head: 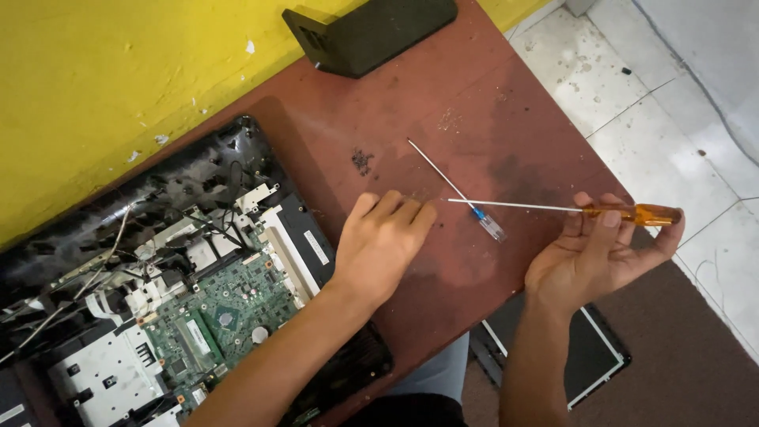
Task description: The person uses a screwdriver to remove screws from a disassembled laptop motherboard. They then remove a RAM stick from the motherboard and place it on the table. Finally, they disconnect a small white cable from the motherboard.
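Note:
My right hand (597,253) holds a long screwdriver with an amber handle (640,213) and a thin shaft pointing left, raised over the table's right edge. My left hand (381,241) rests palm down on the reddish-brown table (474,103), fingers together, right of an opened laptop (198,285) with its green circuit board exposed. A second, smaller screwdriver with a clear and blue handle (484,221) lies on the table between my hands. A small heap of dark screws (362,160) sits beyond my left hand.
A dark angled part (371,32) leans against the yellow wall (118,71) at the back. A flat screen panel (585,356) lies on the brown floor mat below the table's right edge. White floor tiles (672,103) are at the right.

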